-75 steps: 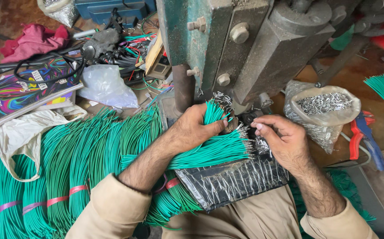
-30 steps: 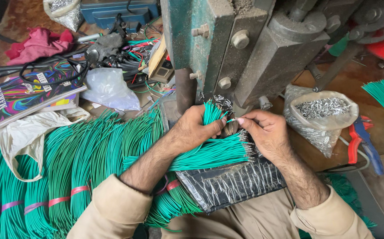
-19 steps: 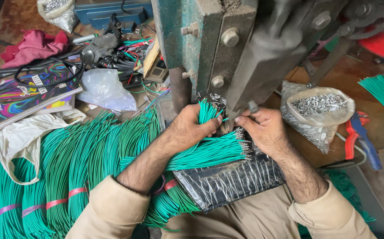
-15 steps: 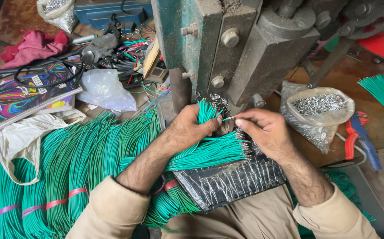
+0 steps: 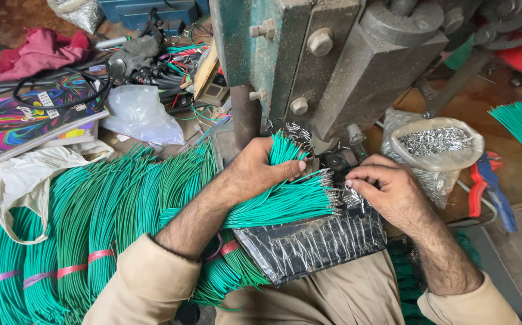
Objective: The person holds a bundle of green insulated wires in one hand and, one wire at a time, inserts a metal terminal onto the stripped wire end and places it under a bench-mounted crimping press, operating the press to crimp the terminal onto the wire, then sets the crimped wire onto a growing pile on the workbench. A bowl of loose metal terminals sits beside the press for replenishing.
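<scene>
My left hand (image 5: 260, 170) grips a bundle of green wires (image 5: 285, 201) whose ends point right, several tipped with small metal terminals (image 5: 333, 195). My right hand (image 5: 386, 189) rests by those tips, its fingers pinched on the wire ends and terminals there; what exactly it holds is too small to tell. Both hands sit just below the grey-green metal press (image 5: 327, 60). A black plastic sheet (image 5: 312, 241) lies on my lap under the wire ends.
Large bundles of green wires (image 5: 92, 229) tied with pink bands fill the left. A plastic bag of metal terminals (image 5: 438, 147) stands right of the press. Red-handled pliers (image 5: 476, 189), a colourful book (image 5: 29, 117), a white bag (image 5: 140, 114), a pink cloth (image 5: 41, 51) lie around.
My right hand reached up to the press with a wire end, then came back down to the bundle's tips. My left hand kept hold of the bundle.
</scene>
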